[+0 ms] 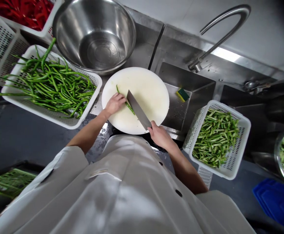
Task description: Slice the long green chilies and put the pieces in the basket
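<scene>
A long green chili pepper (pixel 130 108) lies on the round white cutting board (pixel 147 86), its thin end poking out above my fingers. My left hand (pixel 116 103) is closed over its middle and presses it to the board. In my right hand (pixel 160 135) is the handle of a kitchen knife (pixel 139 110) with a broad steel blade. The blade slants up and left across the board, its edge close beside the pepper's lower end. Whether blade and pepper touch, I cannot tell.
Whole green chilies fill a white basket (pixel 96 79) on the left; cut pieces lie in another white basket (pixel 245 130) on the right. Behind the board are a large steel bowl (pixel 71 35) and a sink (pixel 173 112) holding a sponge (pixel 183 95), under a curved faucet (pixel 229 35).
</scene>
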Demonstrator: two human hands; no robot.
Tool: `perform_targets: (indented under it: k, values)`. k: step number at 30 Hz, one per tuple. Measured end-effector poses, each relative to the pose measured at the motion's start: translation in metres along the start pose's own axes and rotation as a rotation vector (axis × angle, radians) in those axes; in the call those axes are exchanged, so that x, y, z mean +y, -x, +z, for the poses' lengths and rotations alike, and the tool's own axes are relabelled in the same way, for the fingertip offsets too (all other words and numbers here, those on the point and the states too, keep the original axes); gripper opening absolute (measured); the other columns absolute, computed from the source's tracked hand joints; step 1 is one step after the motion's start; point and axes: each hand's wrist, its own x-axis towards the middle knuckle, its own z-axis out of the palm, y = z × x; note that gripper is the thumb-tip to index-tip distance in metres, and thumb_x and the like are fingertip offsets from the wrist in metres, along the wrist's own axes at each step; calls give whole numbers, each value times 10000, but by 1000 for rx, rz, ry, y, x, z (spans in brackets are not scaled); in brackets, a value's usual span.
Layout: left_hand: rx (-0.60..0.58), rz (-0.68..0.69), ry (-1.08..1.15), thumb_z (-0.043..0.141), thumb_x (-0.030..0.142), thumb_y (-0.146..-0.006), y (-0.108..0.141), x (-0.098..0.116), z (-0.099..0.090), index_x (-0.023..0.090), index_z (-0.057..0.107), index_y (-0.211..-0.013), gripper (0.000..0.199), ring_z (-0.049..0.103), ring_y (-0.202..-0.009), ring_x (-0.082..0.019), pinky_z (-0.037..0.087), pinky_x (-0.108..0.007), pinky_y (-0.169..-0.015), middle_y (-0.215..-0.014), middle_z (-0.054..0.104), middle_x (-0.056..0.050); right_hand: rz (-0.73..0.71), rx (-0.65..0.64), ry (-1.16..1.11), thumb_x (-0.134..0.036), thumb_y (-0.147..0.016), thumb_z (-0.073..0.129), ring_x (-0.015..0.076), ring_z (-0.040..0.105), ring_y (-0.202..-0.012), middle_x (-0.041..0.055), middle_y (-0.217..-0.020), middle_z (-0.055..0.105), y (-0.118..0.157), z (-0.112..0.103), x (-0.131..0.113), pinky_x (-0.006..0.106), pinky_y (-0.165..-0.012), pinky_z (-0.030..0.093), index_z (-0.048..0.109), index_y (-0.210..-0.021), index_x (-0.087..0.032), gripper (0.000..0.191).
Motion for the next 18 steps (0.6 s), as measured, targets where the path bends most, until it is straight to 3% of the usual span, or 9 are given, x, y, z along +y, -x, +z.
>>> perform_targets:
  k: [3, 8, 13, 18]
  values:
    - [-11, -20, 29, 438, 159, -1035, 0, 1, 1, 212, 720, -1029, 287, 566, -993, -242, 531, -393, -907, -1031, 657, -95, -27, -17, -6, -340, -1124, 353, 330, 706, -1032, 182, -1044, 737, -5, -5, -10, 321, -742, 400, 493, -1348, -145, 329]
    - [-29, -26, 82, 409, 218, -1072, 1, 1, -4, 224, 702, -1060, 293, 562, -1009, -235, 527, -377, -919, -1070, 669, -87, -52, 43, -15, -317, -1124, 334, 311, 703, -1041, 198, -1123, 736, -43, -1, -27, 320, -784, 433, 448, -1429, -117, 382]
    - [-13, -58, 105, 392, 142, -1046, 3, 5, -2, 204, 684, -1073, 300, 556, -1017, -244, 527, -383, -908, -1035, 659, -95, -49, 25, -66, -399, -1115, 369, 300, 713, -928, 174, -1036, 731, -44, -12, -19, 317, -751, 461, 509, -1393, -148, 400]
    - [-33, -48, 128, 364, 133, -1054, 5, 4, -3, 199, 691, -1004, 338, 560, -948, -236, 524, -380, -885, -983, 659, -97, -56, 54, -218, -322, -1114, 348, 235, 718, -811, 141, -1036, 746, -73, -2, -45, 302, -776, 505, 456, -1452, -113, 412]
